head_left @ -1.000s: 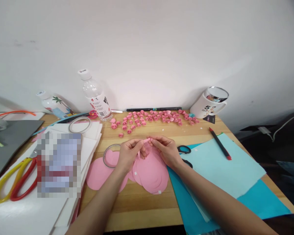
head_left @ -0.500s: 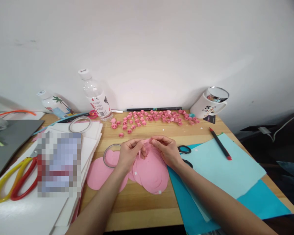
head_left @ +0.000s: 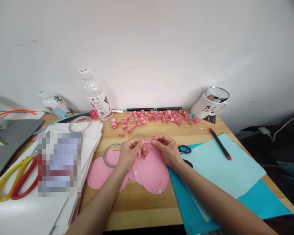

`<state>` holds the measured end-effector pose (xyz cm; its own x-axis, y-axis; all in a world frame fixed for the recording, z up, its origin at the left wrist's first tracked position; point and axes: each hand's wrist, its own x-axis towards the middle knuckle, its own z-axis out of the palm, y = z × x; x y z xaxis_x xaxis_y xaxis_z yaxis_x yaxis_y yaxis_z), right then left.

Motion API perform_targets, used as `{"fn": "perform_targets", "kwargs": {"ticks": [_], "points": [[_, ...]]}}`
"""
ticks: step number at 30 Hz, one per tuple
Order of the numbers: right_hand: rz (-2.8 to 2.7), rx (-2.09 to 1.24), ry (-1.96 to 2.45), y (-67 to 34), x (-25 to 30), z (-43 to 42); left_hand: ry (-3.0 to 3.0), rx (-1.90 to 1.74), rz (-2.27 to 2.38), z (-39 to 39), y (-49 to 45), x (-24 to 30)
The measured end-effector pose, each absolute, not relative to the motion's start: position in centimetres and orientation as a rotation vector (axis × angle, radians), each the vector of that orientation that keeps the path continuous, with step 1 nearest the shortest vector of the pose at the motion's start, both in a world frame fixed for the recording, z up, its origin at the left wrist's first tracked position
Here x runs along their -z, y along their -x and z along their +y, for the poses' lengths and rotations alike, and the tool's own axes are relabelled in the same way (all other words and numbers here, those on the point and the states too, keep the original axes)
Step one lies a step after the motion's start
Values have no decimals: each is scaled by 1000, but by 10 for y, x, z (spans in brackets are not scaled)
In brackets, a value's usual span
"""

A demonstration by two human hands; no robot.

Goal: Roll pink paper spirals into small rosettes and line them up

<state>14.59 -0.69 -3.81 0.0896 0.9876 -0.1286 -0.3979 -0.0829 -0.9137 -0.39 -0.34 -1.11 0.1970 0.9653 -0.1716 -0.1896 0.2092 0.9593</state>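
Note:
Between my two hands is a thin pink paper strip [head_left: 148,143], held above a stack of pink paper circles [head_left: 150,173]. My left hand [head_left: 130,153] pinches one end between thumb and fingers. Its other end sits in the pinch of my right hand [head_left: 167,148]. Fingers hide part of the strip. Beside my left wrist, a roll of clear tape [head_left: 105,160] rests on more pink paper [head_left: 95,174]. Black-handled scissors [head_left: 185,149] lie by my right wrist, partly covered. Beyond the hands, many small rolled pink paper roses [head_left: 138,120] are spread out.
On the left are large scissors with yellow and red handles [head_left: 5,182], white paper sheets [head_left: 63,215], another tape roll [head_left: 80,124] and a plastic bottle [head_left: 98,98]. To the right lie blue paper [head_left: 264,202], light blue paper [head_left: 230,169], a pencil [head_left: 220,143] and a white mug [head_left: 208,104].
Both hands stay in nearly the same place, still pinching the strip. The strip between the fingertips has shifted slightly; the things around have not moved.

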Motion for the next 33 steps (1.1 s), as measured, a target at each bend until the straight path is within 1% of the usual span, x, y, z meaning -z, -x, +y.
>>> {"fn": "perform_targets", "kwargs": {"ticks": [5, 13, 25, 33], "points": [[-768, -1343, 1070, -146, 39, -7, -1014, -1039, 1006, -3, 4, 12], [-749, -1400, 1042, -146, 40, -6, -993, -1049, 1018, -2, 5, 12], [-738, -1362, 1055, -148, 44, -6, -994, -1046, 1024, -2, 3, 11], [-767, -1428, 1032, -147, 40, -6, -973, -1053, 1009, -2, 4, 14]]}}
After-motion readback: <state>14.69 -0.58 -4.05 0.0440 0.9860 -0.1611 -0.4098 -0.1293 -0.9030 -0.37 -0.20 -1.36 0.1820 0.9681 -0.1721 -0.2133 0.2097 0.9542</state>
